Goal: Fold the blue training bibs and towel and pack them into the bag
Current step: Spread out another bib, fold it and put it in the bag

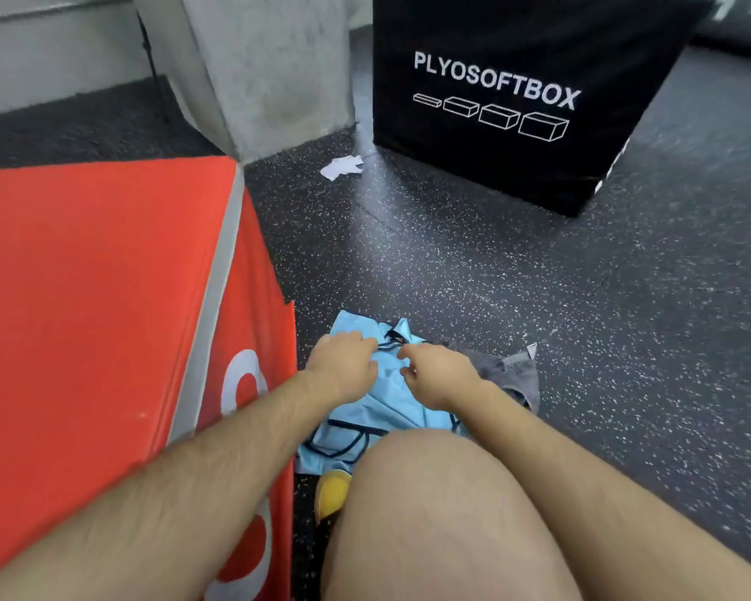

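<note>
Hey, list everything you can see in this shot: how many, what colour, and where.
blue training bibs: heap, number unclear, light blue with dark trim, on the floor ahead of the knee
grey towel: one, grey, against the bibs' right side
red plyo box: one, red with white markings, left
black plyo box: one, black, lettered PLYOSOFTBOX, far right
paper scrap: one, white, on the floor near the pillar
pillar: one, grey concrete, far centre
floor: dark, white-speckled
shoe: one, yellow, beside the knee
knee: one, bare, bottom centre
left hand: grips the bibs
right hand: pinches the bibs
</note>
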